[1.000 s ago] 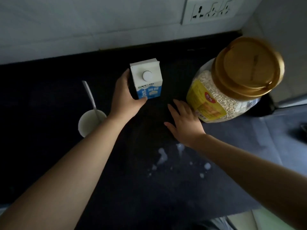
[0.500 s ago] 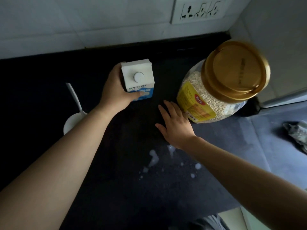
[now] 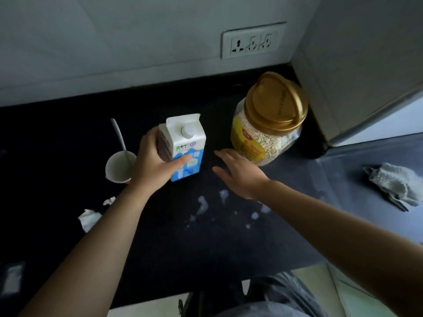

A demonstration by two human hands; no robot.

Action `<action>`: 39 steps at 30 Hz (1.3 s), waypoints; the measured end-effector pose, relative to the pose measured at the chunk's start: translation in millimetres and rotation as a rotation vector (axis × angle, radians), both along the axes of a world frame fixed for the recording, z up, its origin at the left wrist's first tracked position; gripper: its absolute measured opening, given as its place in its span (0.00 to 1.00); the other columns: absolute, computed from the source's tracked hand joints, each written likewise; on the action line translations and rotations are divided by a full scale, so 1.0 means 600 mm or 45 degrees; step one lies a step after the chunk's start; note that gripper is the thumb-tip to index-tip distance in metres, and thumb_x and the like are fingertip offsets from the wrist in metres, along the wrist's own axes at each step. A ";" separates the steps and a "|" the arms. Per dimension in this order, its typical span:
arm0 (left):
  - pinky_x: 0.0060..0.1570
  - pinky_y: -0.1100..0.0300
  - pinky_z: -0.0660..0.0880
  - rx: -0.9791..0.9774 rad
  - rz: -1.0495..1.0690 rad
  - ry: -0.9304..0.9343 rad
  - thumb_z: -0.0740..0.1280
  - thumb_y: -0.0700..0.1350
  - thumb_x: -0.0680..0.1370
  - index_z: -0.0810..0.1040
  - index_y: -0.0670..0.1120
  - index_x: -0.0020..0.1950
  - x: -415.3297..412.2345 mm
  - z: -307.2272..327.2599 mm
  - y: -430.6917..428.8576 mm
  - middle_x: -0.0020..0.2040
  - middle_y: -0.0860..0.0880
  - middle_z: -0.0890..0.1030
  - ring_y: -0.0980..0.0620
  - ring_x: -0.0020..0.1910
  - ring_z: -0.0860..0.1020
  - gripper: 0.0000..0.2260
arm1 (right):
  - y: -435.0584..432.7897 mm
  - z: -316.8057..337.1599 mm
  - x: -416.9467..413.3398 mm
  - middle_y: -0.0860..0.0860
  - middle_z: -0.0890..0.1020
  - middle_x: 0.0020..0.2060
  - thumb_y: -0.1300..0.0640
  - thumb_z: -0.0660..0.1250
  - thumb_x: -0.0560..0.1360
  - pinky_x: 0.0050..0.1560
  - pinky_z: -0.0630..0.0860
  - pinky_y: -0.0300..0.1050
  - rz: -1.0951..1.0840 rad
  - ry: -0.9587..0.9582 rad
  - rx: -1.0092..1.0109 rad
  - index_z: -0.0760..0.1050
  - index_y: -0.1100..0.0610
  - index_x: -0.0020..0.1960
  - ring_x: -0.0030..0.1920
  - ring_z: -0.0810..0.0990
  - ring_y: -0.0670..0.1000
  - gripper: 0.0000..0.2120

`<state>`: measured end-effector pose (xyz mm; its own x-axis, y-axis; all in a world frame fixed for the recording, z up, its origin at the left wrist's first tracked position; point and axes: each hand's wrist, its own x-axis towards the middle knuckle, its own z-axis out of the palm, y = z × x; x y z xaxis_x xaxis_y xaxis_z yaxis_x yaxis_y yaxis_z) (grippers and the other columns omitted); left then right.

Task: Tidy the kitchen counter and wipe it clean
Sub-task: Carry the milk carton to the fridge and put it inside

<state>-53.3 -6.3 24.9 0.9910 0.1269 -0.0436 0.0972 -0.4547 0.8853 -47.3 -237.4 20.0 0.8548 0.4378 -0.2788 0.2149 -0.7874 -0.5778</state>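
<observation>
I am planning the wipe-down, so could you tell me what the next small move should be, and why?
Probably set the milk carton, gripped by the left hand, back by the wall beside the oat jar. White splashes lie on the counter just in front of it, and the cloth lies off to the right, so clearing the carton first should free that spot for wiping.

The carton [image 3: 185, 147] is white above, blue below, with a dark brown side. The jar [image 3: 267, 143] has a gold lid [image 3: 275, 104] and a yellow label [image 3: 246, 143] marked red. The cup [image 3: 117, 167] is white, red at its base. White splashes [image 3: 202, 205] dot the black desk [image 3: 57, 133]; the cloth [image 3: 393, 183] is pale grey.
</observation>
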 end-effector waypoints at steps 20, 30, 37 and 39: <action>0.36 0.69 0.70 -0.128 1.098 0.291 0.74 0.61 0.56 0.68 0.64 0.55 -0.705 0.046 -0.519 0.46 0.75 0.75 0.77 0.47 0.73 0.30 | -0.409 0.037 -0.355 0.44 0.74 0.54 0.45 0.57 0.78 0.50 0.67 0.34 0.543 0.360 0.189 0.73 0.46 0.57 0.52 0.74 0.43 0.12; 0.40 0.65 0.71 -0.261 1.771 0.338 0.72 0.62 0.58 0.65 0.62 0.60 -0.989 0.051 -0.706 0.49 0.71 0.73 0.66 0.51 0.73 0.33 | -0.370 0.038 -0.576 0.49 0.77 0.58 0.48 0.57 0.79 0.58 0.70 0.44 1.207 0.493 0.005 0.73 0.52 0.60 0.57 0.75 0.48 0.14; 0.48 0.50 0.77 -0.311 2.226 0.368 0.69 0.65 0.61 0.64 0.55 0.68 -1.226 0.037 -0.752 0.59 0.55 0.73 0.51 0.59 0.73 0.38 | -0.284 0.022 -0.822 0.48 0.75 0.51 0.50 0.57 0.79 0.52 0.67 0.38 1.661 0.467 -0.118 0.73 0.57 0.59 0.52 0.73 0.45 0.15; 0.46 0.51 0.77 -0.324 2.329 0.363 0.69 0.66 0.60 0.64 0.55 0.67 -1.308 0.034 -0.756 0.58 0.56 0.73 0.51 0.58 0.73 0.38 | -0.246 0.018 -0.912 0.46 0.74 0.51 0.48 0.56 0.79 0.52 0.67 0.38 1.774 0.465 -0.134 0.73 0.56 0.60 0.51 0.72 0.44 0.16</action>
<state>-838.2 -460.0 45.3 -0.3882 0.8531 -0.3487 0.3879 0.4945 0.7778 -594.7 -384.8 30.8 -0.3672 0.8044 -0.4671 0.6850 -0.1058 -0.7208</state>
